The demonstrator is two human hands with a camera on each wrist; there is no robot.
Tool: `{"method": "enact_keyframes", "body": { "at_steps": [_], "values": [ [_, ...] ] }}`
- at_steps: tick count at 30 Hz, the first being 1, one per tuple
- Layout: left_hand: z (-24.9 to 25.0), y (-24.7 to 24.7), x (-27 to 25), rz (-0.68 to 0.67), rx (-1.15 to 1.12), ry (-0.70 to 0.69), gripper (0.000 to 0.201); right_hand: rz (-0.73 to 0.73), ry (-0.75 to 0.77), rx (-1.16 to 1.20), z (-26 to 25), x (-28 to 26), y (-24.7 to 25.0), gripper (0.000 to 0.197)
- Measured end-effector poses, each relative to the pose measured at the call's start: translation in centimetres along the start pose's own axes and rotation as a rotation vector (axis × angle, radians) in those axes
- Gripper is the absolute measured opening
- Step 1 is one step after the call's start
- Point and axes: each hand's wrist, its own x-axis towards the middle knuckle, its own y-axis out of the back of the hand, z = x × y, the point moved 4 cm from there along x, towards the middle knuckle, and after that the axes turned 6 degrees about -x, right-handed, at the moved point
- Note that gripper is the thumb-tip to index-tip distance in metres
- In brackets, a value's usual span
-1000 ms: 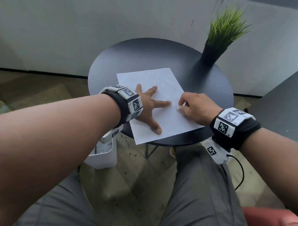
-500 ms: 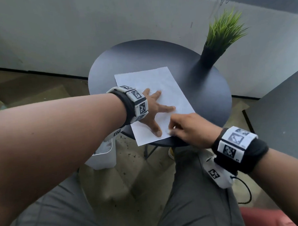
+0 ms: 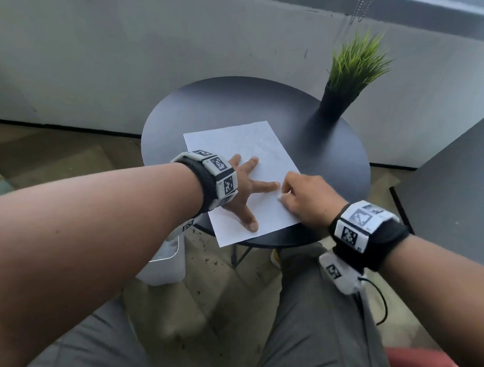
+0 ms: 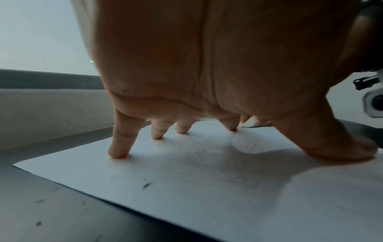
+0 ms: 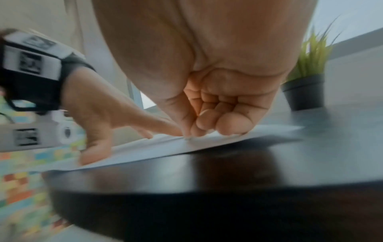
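Flatly, the left hand (image 3: pixel 244 194) lies spread on the white sheet (image 3: pixel 250 147), straight fingers and thumb pressing it to the round dark table (image 3: pixel 331 162). The right hand (image 3: pixel 308 200) sits just right of it, fingers curled tight and tips down on the sheet's right edge, pinching a small white piece (image 3: pixel 280 199); what it is I cannot tell. A potted plant (image 3: pixel 340 101) stands at the far right rim, well apart from both hands. The sheet's near left corner overhangs the table's near edge. Bare tabletop shows beyond the sheet's far edge. A white bin (image 3: pixel 166 264) stands below, left.
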Motion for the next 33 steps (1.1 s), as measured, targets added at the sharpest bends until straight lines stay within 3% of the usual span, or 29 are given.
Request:
{"method": "enact_keyframes", "body": {
  "at_steps": [3, 4, 8, 10, 13, 20, 24, 26, 30, 31, 33],
  "values": [
    [-0.2, -0.2, 0.1, -0.011, 0.006, -0.006, 0.117, -0.122, 0.292, -0.007, -4.4, -2.2, -1.5, 0.009],
    [-0.3, -0.3, 0.1, -0.008, 0.002, -0.008, 0.120, -0.143, 0.306, -0.001, -4.4, -2.0, -1.3, 0.010],
    [-0.6, -0.6, 0.0, 0.007, -0.021, -0.007, 0.125, -0.032, -0.020, 0.024, 0.0, 1.5, 0.8, 0.016],
    [-0.5, -0.5, 0.0, 0.010, -0.028, -0.016, 0.125, -0.028, 0.023, -0.004, -1.2, 1.3, 0.3, 0.014],
    [-0.3, -0.3, -0.2, 0.010, 0.013, -0.044, 0.122, -0.140, 0.301, 0.022, -4.8, -0.3, -1.4, 0.016],
    [-3.3, -1.6, -1.5, 0.210, -0.127, -0.034, 0.101, -0.049, -0.042, 0.064, 2.9, 2.5, 1.2, 0.019],
    [-4.7, -3.1, -2.2, 0.193, -0.164, 0.011, 0.101, 0.015, -0.129, 0.062, 3.7, 2.4, 1.2, 0.018],
    [-4.6, -3.2, -2.0, 0.184, -0.173, 0.015, 0.102, 0.024, -0.080, 0.044, 1.4, 1.8, 0.6, 0.015],
    [-4.5, -3.0, -1.8, 0.171, -0.172, 0.024, 0.103, -0.091, 0.291, -0.027, -5.2, -1.0, -1.6, 0.014],
    [-4.5, -3.0, -1.8, 0.163, -0.171, 0.026, 0.103, -0.100, 0.301, -0.038, -5.1, -0.7, -1.4, 0.014],
    [-4.4, -2.9, -1.8, 0.149, -0.178, 0.028, 0.103, -0.079, 0.140, 0.000, -3.2, 0.8, -0.2, 0.014]
  ]
}}
